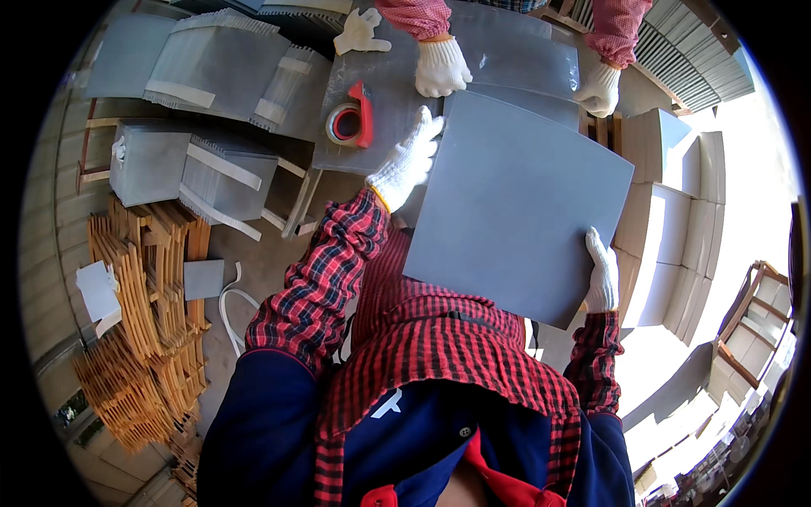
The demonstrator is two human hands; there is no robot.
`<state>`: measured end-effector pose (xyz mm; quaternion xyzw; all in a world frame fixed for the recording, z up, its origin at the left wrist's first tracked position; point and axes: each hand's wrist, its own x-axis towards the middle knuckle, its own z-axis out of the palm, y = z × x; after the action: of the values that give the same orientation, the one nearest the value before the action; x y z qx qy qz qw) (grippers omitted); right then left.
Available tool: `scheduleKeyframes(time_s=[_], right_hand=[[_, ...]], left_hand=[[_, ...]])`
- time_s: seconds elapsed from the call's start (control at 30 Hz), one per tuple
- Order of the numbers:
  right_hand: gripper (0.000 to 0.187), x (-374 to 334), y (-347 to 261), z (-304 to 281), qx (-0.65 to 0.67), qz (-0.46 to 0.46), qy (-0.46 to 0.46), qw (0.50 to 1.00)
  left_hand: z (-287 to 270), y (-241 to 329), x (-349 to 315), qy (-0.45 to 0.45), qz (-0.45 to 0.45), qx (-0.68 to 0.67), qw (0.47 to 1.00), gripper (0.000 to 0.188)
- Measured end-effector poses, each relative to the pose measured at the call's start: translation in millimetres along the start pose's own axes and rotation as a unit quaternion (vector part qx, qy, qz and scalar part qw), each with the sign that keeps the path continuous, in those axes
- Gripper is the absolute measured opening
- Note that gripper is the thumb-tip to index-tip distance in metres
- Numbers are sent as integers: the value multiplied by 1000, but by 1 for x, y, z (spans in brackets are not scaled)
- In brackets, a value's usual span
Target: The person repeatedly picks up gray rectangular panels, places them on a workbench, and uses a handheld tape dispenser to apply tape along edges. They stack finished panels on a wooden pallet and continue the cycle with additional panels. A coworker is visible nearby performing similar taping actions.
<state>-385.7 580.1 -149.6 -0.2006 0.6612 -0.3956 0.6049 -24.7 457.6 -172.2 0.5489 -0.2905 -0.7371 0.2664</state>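
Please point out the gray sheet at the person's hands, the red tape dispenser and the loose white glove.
Gray sheet (519, 207): head view, middle of its broad face.
Red tape dispenser (365, 118): head view, its red body.
Loose white glove (361, 34): head view, its palm area.

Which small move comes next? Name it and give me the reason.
Probably close the left hand on the left edge of the sheet. The right hand has its thumb side over the right edge, while the left hand's fingers lie extended beside the opposite edge, with no clear grip showing, so the hold looks one-sided.
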Motion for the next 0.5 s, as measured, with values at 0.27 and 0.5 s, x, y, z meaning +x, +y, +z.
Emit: scheduleKeyframes(time_s=[0.27, 0.5], right_hand=[[34, 7, -12, 3, -31, -30, 14, 999], [31, -44, -61, 54, -231, -124, 18, 965]], left_hand=[[10, -10, 3, 37, -19, -4, 999, 104], [22, -41, 15, 32, 26, -172, 984, 96]])
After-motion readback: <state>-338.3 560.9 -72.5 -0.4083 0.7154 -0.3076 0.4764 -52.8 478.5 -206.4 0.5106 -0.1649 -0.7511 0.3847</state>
